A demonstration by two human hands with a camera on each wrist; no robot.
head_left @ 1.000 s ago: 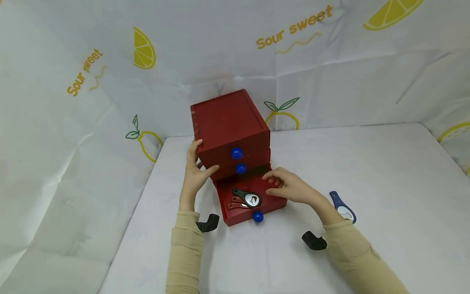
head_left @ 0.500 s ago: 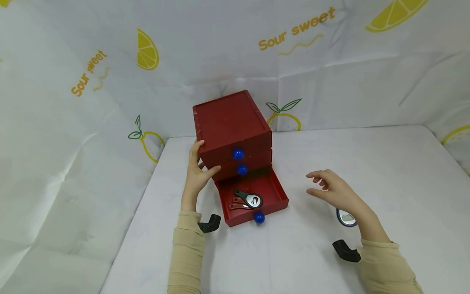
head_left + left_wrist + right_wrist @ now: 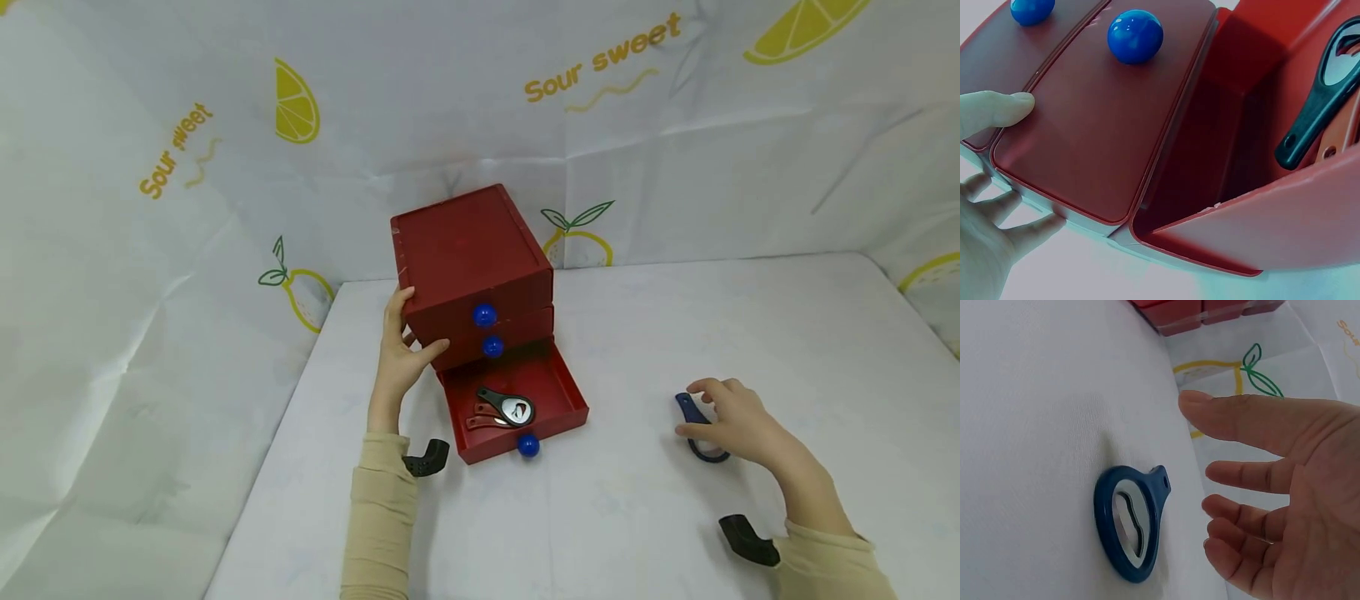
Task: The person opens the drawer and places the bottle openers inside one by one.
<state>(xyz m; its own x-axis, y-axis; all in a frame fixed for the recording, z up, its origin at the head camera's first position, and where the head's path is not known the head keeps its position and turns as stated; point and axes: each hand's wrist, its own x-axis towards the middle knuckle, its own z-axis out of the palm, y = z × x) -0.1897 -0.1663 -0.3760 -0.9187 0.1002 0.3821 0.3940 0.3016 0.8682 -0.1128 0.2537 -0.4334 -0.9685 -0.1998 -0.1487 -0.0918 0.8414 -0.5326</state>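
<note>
My left hand [image 3: 397, 371] holds the front left corner of a red drawer unit [image 3: 465, 246], thumb on the front and fingers along the side. Its bottom drawer [image 3: 551, 379] is pulled out. In that drawer lie a black bottle opener [image 3: 490, 395] and, partly under it, red-brown handled pieces [image 3: 483, 422]. My right hand [image 3: 738, 421] hovers over a blue bottle opener [image 3: 1104, 512] on the table at the right, thumb and fingers spread apart. In the right wrist view a gap shows between the fingertips and the opener.
Blue round knobs [image 3: 484, 315] stick out from the drawer fronts. The white-covered table [image 3: 622, 517] runs back to a white cloth [image 3: 450, 92] printed with lemons and lettering. A black wrist-mounted piece [image 3: 748, 540] juts from the right sleeve.
My right hand has moved from above the pulled-out drawer rightward to the blue bottle opener. The left hand stays on the drawer unit.
</note>
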